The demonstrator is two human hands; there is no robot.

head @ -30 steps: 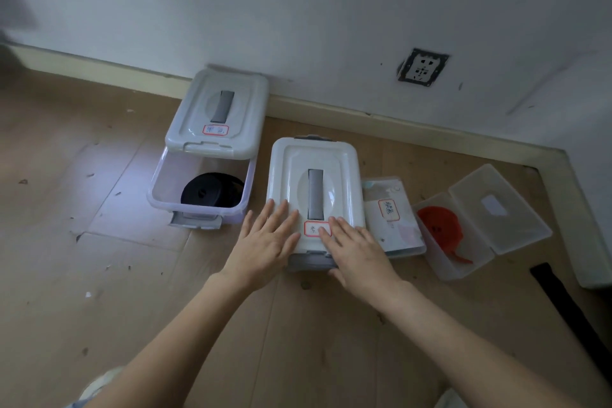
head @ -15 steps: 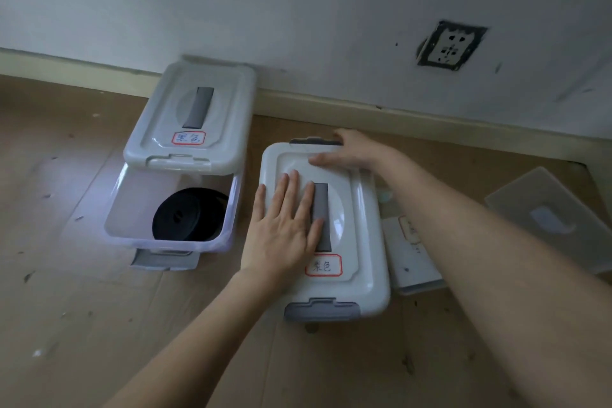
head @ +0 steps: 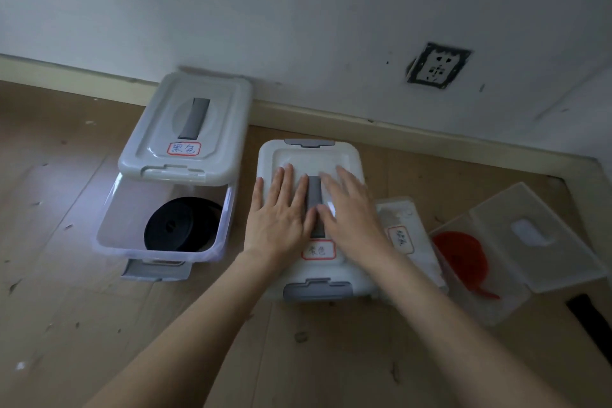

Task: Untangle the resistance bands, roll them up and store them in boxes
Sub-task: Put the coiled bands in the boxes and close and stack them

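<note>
A white lidded box (head: 344,156) with a grey handle and grey clasps stands on the floor in the middle. My left hand (head: 280,212) lies flat on its lid, left of the handle. My right hand (head: 351,209) lies flat on the lid, right of the handle, fingers straight. To the left an open clear box (head: 132,228) holds a rolled black band (head: 178,225); its white lid (head: 188,129) rests askew over the far half. At the right a shallow clear box (head: 496,301) holds a rolled red band (head: 463,252).
A flat labelled box (head: 410,235) lies between the middle box and the red band's box. A clear lid (head: 530,235) lies open at the right. A black strap (head: 592,321) shows at the right edge. Wall, skirting and a socket (head: 437,66) stand behind.
My right hand came back from the lid's far edge and now lies flat beside the handle. My left hand stayed flat on the lid. The view shifted slightly.
</note>
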